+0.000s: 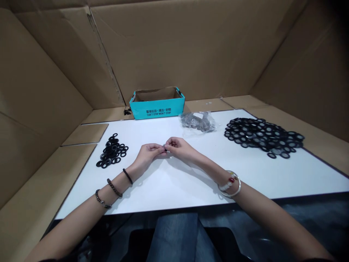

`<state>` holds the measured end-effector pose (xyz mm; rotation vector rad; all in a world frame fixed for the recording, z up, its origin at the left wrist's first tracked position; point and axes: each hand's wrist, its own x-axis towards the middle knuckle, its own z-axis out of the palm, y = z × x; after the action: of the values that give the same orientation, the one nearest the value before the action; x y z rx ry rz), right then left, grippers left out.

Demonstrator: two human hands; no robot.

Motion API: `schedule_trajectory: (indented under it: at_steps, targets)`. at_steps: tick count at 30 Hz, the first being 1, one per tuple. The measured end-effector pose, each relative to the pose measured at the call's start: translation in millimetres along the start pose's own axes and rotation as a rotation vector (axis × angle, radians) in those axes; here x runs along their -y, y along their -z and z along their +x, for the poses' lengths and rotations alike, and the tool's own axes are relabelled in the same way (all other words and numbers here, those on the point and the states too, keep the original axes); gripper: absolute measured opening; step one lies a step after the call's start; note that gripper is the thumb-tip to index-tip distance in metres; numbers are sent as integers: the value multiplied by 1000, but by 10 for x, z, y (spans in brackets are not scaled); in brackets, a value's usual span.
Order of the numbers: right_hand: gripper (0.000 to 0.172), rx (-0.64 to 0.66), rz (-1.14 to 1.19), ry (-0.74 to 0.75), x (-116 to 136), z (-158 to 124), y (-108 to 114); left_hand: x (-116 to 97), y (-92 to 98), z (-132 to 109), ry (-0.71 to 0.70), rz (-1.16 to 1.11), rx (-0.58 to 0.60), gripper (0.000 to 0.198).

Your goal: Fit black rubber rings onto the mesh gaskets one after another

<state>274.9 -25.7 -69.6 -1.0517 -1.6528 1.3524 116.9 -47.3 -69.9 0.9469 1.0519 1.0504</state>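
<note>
My left hand [149, 153] and my right hand [178, 147] meet over the middle of the white tabletop [163, 182]. Both are closed, their thumbs and fingertips pinching a small dark piece [165, 147] between them. Most of that piece is hidden by the fingers, so its shape does not show. To the left of my left hand lies a loose pile of black rings [113, 150]. A larger heap of black rings with greyish centres [261, 134] spreads to the right of my right hand.
Behind my hands lies a clear plastic bag [199, 122] of grey pieces. A turquoise open box [157, 108] stands at the back, with a few black rings [127, 111] by its left end. Cardboard walls [174, 47] enclose the table's back and sides.
</note>
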Motion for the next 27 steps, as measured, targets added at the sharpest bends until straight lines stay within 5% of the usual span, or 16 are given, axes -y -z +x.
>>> schedule_trajectory:
  at_steps: [11,23,27]
  targets:
    - [14,-132,-53,206,-7,-24,-4,-17,7,-15,9,3,28,20]
    - [24,-106,205,-84,40,11,45,-17,-13,-26,-19,17,-28,22]
    - [24,38,276,-175,61,-10,81,-12,-20,-21,-53,53,-21,23]
